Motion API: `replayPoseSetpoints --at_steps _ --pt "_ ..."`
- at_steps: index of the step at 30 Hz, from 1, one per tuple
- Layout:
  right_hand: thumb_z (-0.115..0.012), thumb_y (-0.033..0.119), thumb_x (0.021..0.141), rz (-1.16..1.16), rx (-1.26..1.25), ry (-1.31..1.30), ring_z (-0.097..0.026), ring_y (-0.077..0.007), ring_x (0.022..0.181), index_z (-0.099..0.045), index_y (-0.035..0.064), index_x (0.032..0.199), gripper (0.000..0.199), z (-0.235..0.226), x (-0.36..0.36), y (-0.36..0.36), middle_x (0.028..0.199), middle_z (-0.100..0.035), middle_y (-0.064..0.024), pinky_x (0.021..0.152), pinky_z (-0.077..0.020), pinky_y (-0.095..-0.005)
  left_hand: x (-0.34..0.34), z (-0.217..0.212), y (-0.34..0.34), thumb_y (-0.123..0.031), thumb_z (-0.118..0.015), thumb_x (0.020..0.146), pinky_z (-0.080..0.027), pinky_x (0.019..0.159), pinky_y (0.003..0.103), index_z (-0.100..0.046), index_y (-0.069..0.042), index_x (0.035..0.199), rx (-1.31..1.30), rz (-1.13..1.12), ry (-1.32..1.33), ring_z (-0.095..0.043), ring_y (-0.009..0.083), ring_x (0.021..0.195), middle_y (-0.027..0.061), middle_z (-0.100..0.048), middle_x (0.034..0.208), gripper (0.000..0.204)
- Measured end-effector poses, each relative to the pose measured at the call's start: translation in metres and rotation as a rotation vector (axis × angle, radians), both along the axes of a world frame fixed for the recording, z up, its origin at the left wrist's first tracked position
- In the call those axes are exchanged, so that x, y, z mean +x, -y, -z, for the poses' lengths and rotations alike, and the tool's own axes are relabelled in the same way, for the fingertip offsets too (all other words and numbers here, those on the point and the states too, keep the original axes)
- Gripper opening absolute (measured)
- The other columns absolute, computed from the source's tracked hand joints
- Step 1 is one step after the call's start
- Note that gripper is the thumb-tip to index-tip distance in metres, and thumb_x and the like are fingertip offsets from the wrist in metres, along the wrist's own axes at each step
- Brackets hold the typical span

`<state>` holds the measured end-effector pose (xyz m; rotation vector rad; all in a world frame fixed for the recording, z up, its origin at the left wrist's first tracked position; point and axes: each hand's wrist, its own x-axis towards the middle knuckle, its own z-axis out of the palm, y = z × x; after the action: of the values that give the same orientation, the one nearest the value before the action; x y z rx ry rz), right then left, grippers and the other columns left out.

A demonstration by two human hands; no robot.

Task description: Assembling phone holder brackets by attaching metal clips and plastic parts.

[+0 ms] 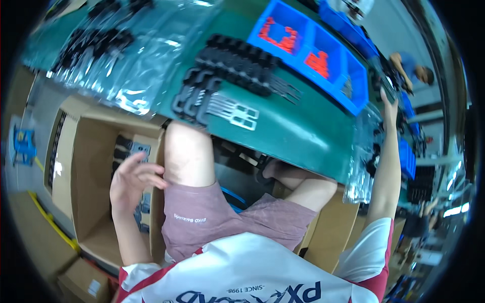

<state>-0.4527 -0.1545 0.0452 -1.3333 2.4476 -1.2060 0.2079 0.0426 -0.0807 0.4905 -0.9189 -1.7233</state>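
My left hand (132, 183) hangs over the open cardboard box (96, 161) beside my thigh, its fingers apart and nothing in them. Inside that box, partly behind the hand, are black and grey parts (139, 148). My right arm stretches out to the far right. My right hand (390, 112) is up there at a dark, elongated thing (388, 91), which it seems to grip; the kind is too small to make out. Below that hand, clear plastic bags (359, 164) with dark contents lie along the bench's right end.
On the green bench (298, 136) lie a row of black moulded parts (237, 63), black hooked handles (194, 98) and flat metal plates (237, 112). A blue divided bin (333, 86) holds small red pieces (317, 63). Bagged black parts (93, 45) cover the left. Another person (411, 68) works beyond.
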Motion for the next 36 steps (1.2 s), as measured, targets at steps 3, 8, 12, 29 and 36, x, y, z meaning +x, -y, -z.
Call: replayPoseSetpoints --at_steps 3,8,12,29,36 --pt "-0.07 0.057 0.074 -0.299 -0.12 -0.212 -0.061 -0.0244 0.092 -0.052 -0.0039 0.12 0.078 0.045 0.019 0.046 0.108 -0.063 -0.0138 0.081 -0.0471 -0.0342 0.059 0.121 -0.025 -0.034 -0.044 0.095 -0.052 0.08 0.046 -0.035 -0.004 0.138 0.441 -0.228 -0.365 -0.063 0.039 0.096 0.028 -0.054 0.119 0.054" --pt "-0.064 0.058 0.078 -0.395 -0.069 -0.47 -0.059 -0.0284 0.102 -0.051 -0.0005 0.126 0.077 0.024 0.034 0.041 0.117 -0.06 -0.0166 0.089 -0.0445 -0.0344 0.095 0.316 -0.103 -0.026 -0.057 0.079 -0.043 0.09 0.054 -0.051 -0.017 0.126 0.312 -0.063 2.019 -0.049 0.0435 0.111 0.0233 -0.048 0.128 0.048" --pt "-0.059 0.06 0.081 -0.244 -0.1 -0.793 -0.058 -0.0315 0.109 -0.05 0.0021 0.13 0.076 0.007 -0.046 0.076 0.123 -0.058 -0.0188 0.095 -0.0424 -0.0346 0.083 0.363 -0.103 -0.021 -0.055 0.077 -0.04 0.094 0.055 -0.046 -0.017 0.132 0.535 -0.143 1.705 -0.043 0.0493 0.116 0.0247 -0.039 0.136 0.056" --pt "-0.06 0.022 0.089 -0.797 -0.217 -0.935 -0.052 -0.0293 0.117 -0.056 0.0063 0.123 0.038 0.01 0.276 0.128 0.129 -0.054 -0.0146 0.099 -0.0408 -0.0362 0.121 0.422 -0.01 -0.011 -0.056 0.076 -0.044 0.089 0.048 -0.052 -0.004 0.113 0.369 -0.216 2.08 -0.051 0.0401 0.103 0.0211 -0.051 0.114 0.038" --pt "-0.06 0.014 0.085 -0.656 0.417 -0.669 -0.063 -0.0256 0.07 -0.066 0.0005 0.093 0.017 0.007 0.319 0.15 0.084 -0.064 -0.0128 0.063 -0.0521 -0.0325 0.083 0.434 -0.034 -0.008 -0.05 0.078 -0.049 0.08 0.044 -0.058 -0.004 0.1 0.322 -0.054 1.917 -0.057 0.0384 0.093 0.02 -0.057 0.101 0.024"
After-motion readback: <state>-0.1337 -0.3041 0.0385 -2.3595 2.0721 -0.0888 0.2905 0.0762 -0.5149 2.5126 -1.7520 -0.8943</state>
